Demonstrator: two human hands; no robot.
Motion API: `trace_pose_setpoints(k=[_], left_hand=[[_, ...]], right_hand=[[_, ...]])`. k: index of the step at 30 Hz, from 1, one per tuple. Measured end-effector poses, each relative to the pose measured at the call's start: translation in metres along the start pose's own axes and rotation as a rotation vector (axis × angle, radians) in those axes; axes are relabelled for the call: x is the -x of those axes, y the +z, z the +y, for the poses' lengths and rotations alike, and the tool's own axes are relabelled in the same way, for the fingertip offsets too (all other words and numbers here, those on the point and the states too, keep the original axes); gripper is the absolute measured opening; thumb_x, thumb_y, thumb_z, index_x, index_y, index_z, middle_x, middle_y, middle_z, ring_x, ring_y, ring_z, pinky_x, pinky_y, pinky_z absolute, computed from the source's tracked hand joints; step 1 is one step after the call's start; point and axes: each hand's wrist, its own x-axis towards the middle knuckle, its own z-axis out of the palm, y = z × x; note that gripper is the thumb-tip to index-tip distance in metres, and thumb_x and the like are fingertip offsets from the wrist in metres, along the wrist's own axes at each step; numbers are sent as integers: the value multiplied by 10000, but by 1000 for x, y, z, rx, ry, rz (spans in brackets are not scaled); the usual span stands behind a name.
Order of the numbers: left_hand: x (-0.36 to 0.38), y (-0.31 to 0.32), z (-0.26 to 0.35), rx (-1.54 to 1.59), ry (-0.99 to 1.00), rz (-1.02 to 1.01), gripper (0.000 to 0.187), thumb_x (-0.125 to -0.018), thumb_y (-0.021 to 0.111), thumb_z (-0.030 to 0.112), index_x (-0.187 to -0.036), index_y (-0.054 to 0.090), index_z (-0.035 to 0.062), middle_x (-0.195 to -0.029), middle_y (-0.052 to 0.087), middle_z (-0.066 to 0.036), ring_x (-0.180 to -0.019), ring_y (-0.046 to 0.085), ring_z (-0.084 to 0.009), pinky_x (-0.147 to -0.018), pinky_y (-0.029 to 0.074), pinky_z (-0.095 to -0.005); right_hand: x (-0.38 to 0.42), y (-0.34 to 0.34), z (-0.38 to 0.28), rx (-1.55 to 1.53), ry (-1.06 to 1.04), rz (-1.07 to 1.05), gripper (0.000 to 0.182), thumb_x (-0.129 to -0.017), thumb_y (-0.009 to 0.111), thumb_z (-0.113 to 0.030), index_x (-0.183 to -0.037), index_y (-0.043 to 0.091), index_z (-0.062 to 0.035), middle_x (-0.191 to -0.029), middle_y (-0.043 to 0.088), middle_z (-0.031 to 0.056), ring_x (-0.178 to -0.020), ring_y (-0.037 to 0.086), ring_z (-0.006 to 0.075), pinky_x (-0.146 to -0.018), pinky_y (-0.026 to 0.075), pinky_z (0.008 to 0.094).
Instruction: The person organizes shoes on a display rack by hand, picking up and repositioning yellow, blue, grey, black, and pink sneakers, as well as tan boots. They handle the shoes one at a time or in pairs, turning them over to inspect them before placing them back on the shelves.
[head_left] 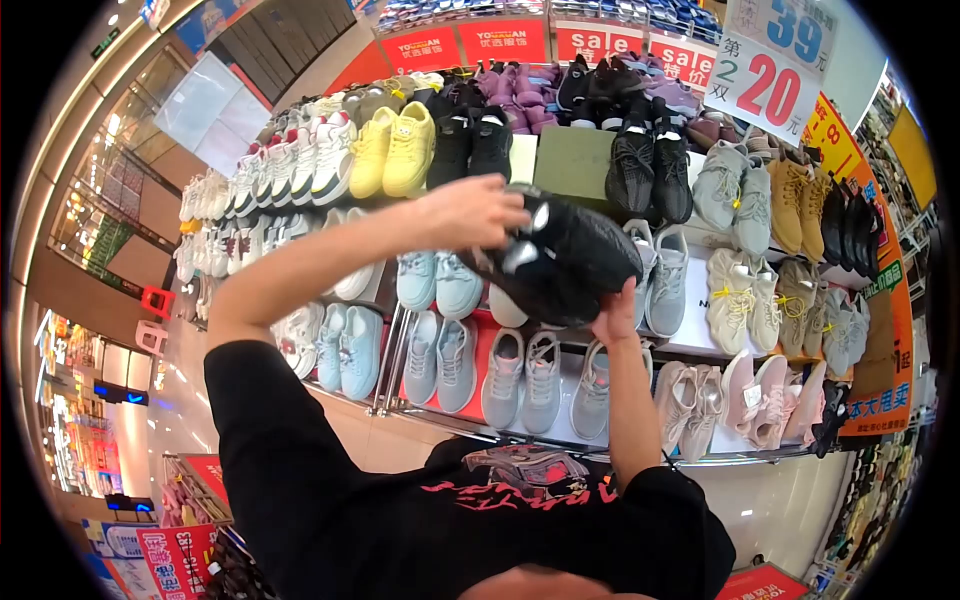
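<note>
Between my two hands is a pair of black sneakers (580, 255), held up over the shoe display and tilted. My left hand (475, 212) grips them at the upper left, around the heel openings, where whitish patches show inside. My right hand (617, 312) supports the toe end from the lower right, its fingers partly hidden behind the shoes. Just behind lies an olive-green box top (572, 165), with black knit sneakers (650, 170) to its right. Black shoes (470, 145) and yellow sneakers (393, 150) stand to its left.
Tiered racks carry rows of shoes: light-blue sneakers (350, 350), grey sneakers (520, 380), pink sneakers (765, 400) and tan boots (800, 210). A metal rail (480, 430) runs along the front edge. A large price sign (770, 65) hangs at upper right. Red stools (155, 318) stand left.
</note>
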Motion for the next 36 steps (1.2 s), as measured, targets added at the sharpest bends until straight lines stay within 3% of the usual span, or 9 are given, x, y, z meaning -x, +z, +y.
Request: trace_pose_setpoints(k=[7, 12, 13, 15, 18, 19, 21, 27, 36], left_hand=[[-78, 77, -167, -394, 61, 133, 82, -771, 647, 189, -715, 704, 169, -1189, 620, -9, -1278, 498, -202, -1101, 386, -405], [-112, 157, -214, -337, -52, 231, 112, -793, 630, 203, -757, 729, 165, -1274, 595, -25, -1352, 451, -221, -1179, 327, -401], [-116, 168, -211, -280, -91, 278, 116, -794, 631, 206, -767, 736, 164, -1292, 589, -31, -1369, 440, -227, -1182, 324, -402], [-116, 178, -200, -361, -182, 129, 115, -799, 644, 188, -836, 746, 150, -1385, 552, -48, -1418, 403, -249, -1191, 303, -416], [-86, 187, -179, 33, -531, 436, 238, -789, 633, 46, -1009, 719, 77, -1410, 531, -130, -1377, 449, -315, -1144, 358, -445], [-82, 193, -164, 51, -542, 421, 238, -789, 633, 46, -1009, 719, 77, -1410, 531, -130, -1377, 449, -315, -1144, 358, -445], [-80, 201, -121, 321, -837, 783, 302, -813, 611, 52, -1102, 696, 49, -1319, 576, -155, -1246, 527, -353, -1050, 429, -444], [-105, 198, 0, 614, -1289, 718, 976, -680, 814, 383, -1494, 367, 86, -1413, 367, -259, -1340, 329, -456, -1097, 315, -564], [-117, 207, -14, 602, -1321, 685, 1053, -633, 829, 306, -1516, 320, 43, -1442, 343, -310, -1376, 310, -471, -1127, 278, -539]], right_hand=[[-117, 56, -14, 93, -306, 190, 824, -982, 442, -673, -1498, 423, -30, -1509, 486, 104, -1364, 482, 260, -1171, 336, 390], [-167, 4, 3, 272, -63, 273, 885, -989, 427, -678, -1551, 310, -4, -1582, 383, 152, -1459, 343, 293, -1194, 268, 403], [-163, 3, 3, 254, -49, 282, 750, -989, 599, -515, -1512, 387, -21, -1529, 447, 163, -1393, 433, 243, -1152, 322, 410], [-147, 4, -1, 725, -87, 194, 509, -982, 668, -345, -1327, 589, 21, -1269, 659, 168, -1182, 624, 231, -1040, 458, 349], [-114, 14, -18, 866, -109, 410, 222, -938, 726, -201, -999, 712, 12, -905, 732, 78, -828, 691, 144, -775, 532, 278], [-110, 26, -18, 1045, -385, 578, 232, -885, 769, -183, -801, 679, 14, -675, 654, 14, -613, 575, 86, -593, 466, 249], [-108, 49, -32, 1310, -675, 761, 255, -839, 789, -150, -751, 596, -8, -654, 597, 53, -615, 561, 149, -613, 454, 310], [-159, 43, -36, 1684, -647, 578, 779, -693, 845, -310, -1314, 494, 2, -1253, 561, 213, -1221, 515, 419, -1064, 403, 472], [-203, 29, -32, 1714, -385, 663, 986, -665, 835, -296, -1473, 364, 16, -1362, 550, 274, -1208, 529, 468, -1053, 427, 486]])
